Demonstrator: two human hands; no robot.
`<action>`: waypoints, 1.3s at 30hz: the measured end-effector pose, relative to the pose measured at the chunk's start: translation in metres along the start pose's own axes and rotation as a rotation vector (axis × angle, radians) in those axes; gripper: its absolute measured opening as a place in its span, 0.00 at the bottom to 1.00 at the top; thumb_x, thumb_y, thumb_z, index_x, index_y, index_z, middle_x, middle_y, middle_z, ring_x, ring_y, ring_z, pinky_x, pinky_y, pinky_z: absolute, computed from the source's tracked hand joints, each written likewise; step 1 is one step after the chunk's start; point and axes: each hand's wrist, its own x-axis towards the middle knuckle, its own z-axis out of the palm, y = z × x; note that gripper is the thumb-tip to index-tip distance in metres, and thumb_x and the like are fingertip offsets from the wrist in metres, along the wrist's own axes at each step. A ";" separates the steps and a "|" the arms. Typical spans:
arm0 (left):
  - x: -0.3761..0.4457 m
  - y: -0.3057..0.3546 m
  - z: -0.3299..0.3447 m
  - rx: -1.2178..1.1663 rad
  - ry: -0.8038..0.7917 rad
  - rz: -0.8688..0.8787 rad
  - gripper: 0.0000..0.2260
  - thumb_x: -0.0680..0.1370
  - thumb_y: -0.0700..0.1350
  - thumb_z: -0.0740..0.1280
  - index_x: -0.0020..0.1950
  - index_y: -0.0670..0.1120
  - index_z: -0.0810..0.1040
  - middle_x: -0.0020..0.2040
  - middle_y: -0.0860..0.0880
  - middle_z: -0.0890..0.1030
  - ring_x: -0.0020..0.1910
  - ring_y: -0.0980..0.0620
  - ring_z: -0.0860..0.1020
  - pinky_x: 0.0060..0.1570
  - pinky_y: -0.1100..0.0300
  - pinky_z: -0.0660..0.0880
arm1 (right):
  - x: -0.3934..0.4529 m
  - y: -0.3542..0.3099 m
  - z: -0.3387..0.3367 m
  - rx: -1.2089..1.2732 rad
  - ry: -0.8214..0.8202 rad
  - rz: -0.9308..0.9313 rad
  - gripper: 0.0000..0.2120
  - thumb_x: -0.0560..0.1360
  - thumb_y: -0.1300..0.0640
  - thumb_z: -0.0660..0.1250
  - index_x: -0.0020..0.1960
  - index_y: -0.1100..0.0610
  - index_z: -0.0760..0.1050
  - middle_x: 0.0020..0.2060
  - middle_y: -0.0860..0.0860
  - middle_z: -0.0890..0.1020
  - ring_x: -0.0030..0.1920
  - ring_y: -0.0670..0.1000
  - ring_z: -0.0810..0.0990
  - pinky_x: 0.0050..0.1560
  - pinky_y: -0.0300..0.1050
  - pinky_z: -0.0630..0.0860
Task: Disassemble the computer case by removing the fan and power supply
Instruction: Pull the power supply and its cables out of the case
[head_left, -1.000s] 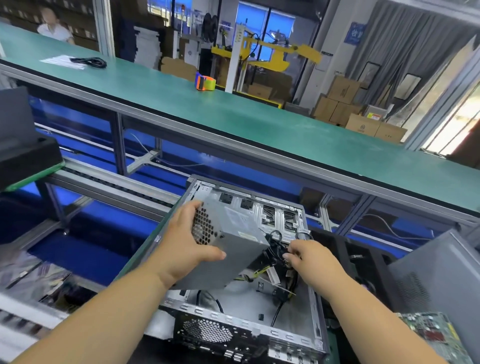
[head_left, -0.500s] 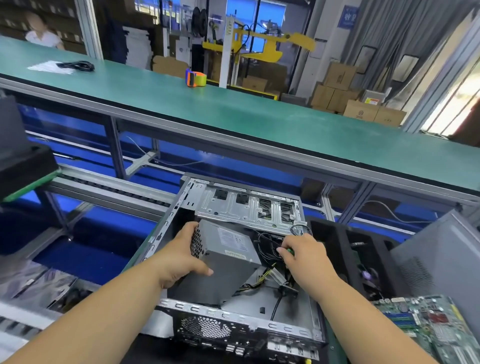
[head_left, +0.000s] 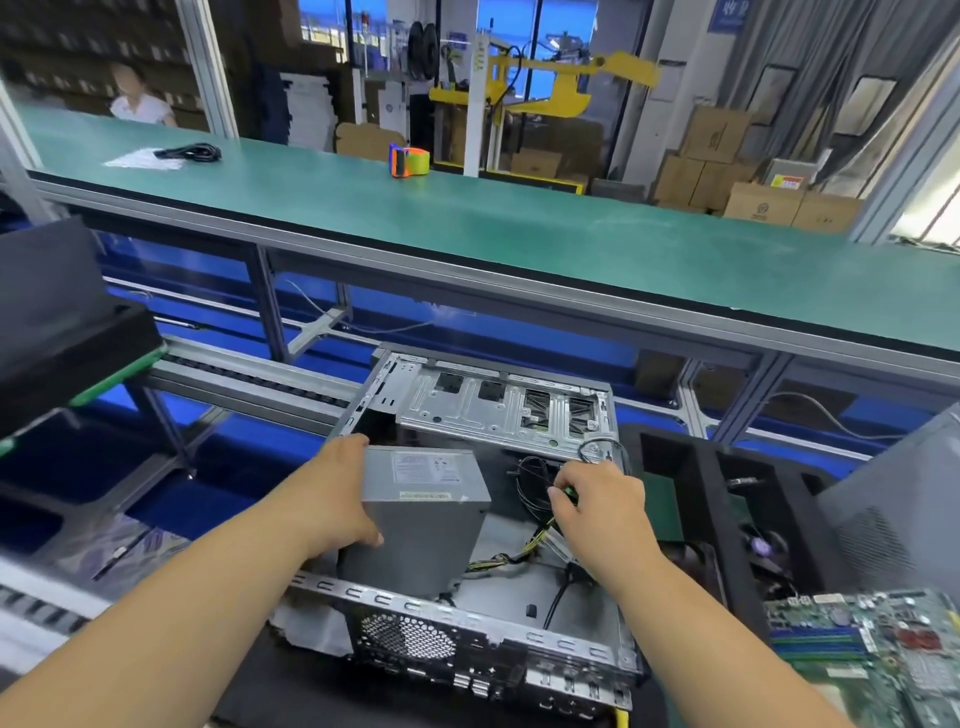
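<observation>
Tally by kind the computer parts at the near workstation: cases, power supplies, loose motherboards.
Computer case: 1
Power supply: 1, held by the left hand
Loose motherboard: 1
Total: 3

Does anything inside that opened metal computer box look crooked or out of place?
Yes: the grey metal power supply box sits tilted in the silver computer case, gripped by the left hand, cables trailing loose.

Power supply now lower, settled back down inside the computer case, no longer tilted up, left hand lowering with it, right hand deeper among the cables
</observation>
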 end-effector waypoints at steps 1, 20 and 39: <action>-0.001 0.004 -0.001 0.123 0.004 0.011 0.48 0.61 0.55 0.81 0.74 0.49 0.59 0.69 0.51 0.65 0.63 0.49 0.71 0.60 0.55 0.72 | 0.000 0.001 0.000 0.014 0.007 0.000 0.08 0.79 0.49 0.62 0.46 0.47 0.78 0.42 0.45 0.79 0.52 0.51 0.74 0.59 0.51 0.67; 0.025 0.076 0.030 0.258 0.341 0.325 0.21 0.76 0.58 0.66 0.65 0.49 0.72 0.61 0.50 0.73 0.61 0.47 0.71 0.61 0.54 0.68 | -0.001 0.007 0.001 0.070 0.068 -0.057 0.08 0.80 0.49 0.62 0.47 0.48 0.78 0.42 0.46 0.80 0.52 0.51 0.74 0.56 0.49 0.63; 0.043 0.119 0.083 0.263 0.227 0.665 0.12 0.81 0.47 0.59 0.57 0.56 0.80 0.50 0.53 0.80 0.49 0.47 0.77 0.47 0.54 0.65 | 0.008 0.026 -0.003 0.423 0.148 0.368 0.19 0.78 0.68 0.57 0.52 0.50 0.82 0.56 0.50 0.75 0.64 0.56 0.68 0.57 0.44 0.67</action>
